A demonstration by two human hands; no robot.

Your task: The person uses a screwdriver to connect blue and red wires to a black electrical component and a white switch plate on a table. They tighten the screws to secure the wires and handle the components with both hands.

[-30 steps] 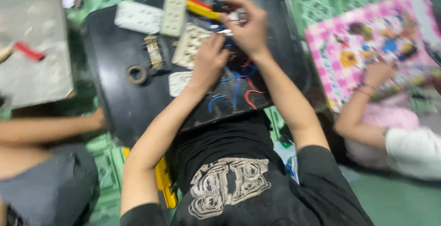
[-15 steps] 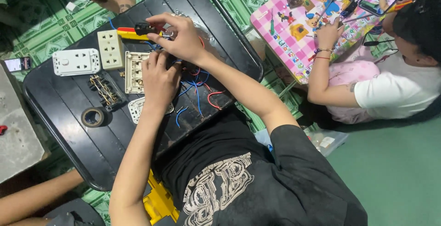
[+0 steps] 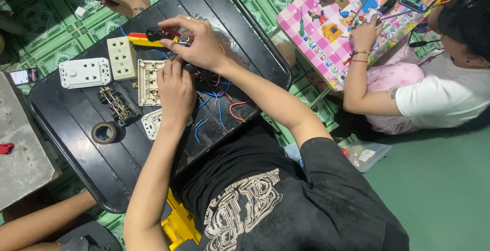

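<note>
Head view: the left hand (image 3: 176,90) presses flat on the cream socket frame (image 3: 150,81) on the black tray (image 3: 76,144). The right hand (image 3: 196,42) pinches a yellow-handled screwdriver (image 3: 148,38). Loose blue and red wires (image 3: 217,100) may snag or pull free if the frame shifts.

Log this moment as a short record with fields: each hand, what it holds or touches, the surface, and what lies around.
surface: black tray table on a green patterned floor
left hand: rests on a cream socket frame, fingers over blue and red wires
right hand: grip on a yellow-handled tool with a black and red tip
nearby on table: cream outlet, white switch plate, brass terminal block, roll of black tape
others: a person in white at a pink table
</note>
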